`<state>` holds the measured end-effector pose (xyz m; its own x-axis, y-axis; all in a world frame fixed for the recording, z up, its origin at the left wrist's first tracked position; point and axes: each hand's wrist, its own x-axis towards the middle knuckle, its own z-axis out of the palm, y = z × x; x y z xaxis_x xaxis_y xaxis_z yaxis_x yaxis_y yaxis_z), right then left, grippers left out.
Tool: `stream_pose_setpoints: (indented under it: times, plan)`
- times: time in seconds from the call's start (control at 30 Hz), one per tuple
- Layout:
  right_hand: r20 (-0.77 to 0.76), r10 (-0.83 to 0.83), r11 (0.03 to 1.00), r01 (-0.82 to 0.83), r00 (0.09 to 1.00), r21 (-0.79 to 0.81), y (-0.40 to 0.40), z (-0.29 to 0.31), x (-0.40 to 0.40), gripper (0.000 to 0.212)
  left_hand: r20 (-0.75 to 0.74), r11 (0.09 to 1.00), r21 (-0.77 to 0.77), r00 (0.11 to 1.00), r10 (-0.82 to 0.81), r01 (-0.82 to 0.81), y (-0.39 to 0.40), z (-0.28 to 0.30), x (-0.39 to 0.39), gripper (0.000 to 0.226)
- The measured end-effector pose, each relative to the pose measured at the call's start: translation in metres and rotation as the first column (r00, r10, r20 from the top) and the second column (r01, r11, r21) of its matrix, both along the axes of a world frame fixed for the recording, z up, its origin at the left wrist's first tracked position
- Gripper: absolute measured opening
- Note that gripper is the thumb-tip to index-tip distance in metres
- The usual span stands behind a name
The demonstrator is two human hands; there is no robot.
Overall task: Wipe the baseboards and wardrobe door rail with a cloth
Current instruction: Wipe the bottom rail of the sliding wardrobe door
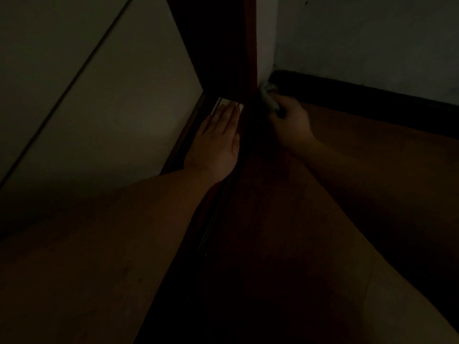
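Note:
The scene is very dark. My right hand (289,125) grips a pale grey cloth (268,98) and holds it against the corner where the dark baseboard (347,95) meets the reddish wardrobe frame (249,58). My left hand (218,137) lies flat with straight fingers on the wardrobe door rail (211,219), its fingertips near the rail's far end. The rail runs as a dark groove from the frame toward me, beside the pale sliding door (99,95).
A pale wall (372,33) rises above the baseboard at the right. Wooden floor (360,145) spreads to the right of the rail. My bare forearms cross the lower part of the view. A dark gap in the wardrobe opens beside the frame.

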<state>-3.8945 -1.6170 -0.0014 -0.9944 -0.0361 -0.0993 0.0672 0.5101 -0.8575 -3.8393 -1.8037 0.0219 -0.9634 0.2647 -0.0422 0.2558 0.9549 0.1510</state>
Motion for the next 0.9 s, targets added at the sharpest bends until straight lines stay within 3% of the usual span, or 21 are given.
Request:
stream_pose_setpoints:
  times: [0.13, 0.27, 0.43, 0.53, 0.7, 0.9]
  plan:
    - [-0.050, 0.103, 0.994, -0.104, 0.993, -0.029, -0.022, -0.012, 0.085, 0.049, 0.003, 1.000, -0.014, 1.000, -0.009, 0.009, 0.000, -0.001, 0.001, 0.056]
    - [0.004, 0.169, 0.970, -0.165, 0.986, -0.179, -0.038, -0.019, 0.148, 0.050, 0.004, 0.999, -0.033, 1.000, 0.012, -0.012, 0.001, -0.001, 0.000, 0.056]
    - [0.218, 0.106, 0.914, -0.009, 0.970, -0.405, -0.019, -0.025, 0.175, 0.029, 0.018, 1.000, -0.026, 1.000, 0.014, -0.014, 0.001, 0.000, 0.000, 0.056]
    - [0.221, 0.040, 0.949, 0.033, 0.974, -0.313, 0.002, -0.030, 0.179, 0.027, 0.012, 1.000, -0.005, 1.000, 0.009, -0.009, 0.001, -0.001, -0.001, 0.055]
    - [0.131, 0.133, 0.991, -0.133, 0.982, -0.011, 0.023, -0.036, 0.181, 0.047, 0.012, 1.000, 0.009, 1.000, -0.009, 0.009, -0.001, -0.002, -0.001, 0.056]
    - [0.119, 0.115, 0.987, -0.127, 0.986, 0.102, 0.018, -0.037, 0.187, 0.059, 0.013, 1.000, 0.005, 1.000, -0.011, 0.011, -0.001, -0.003, -0.004, 0.055]
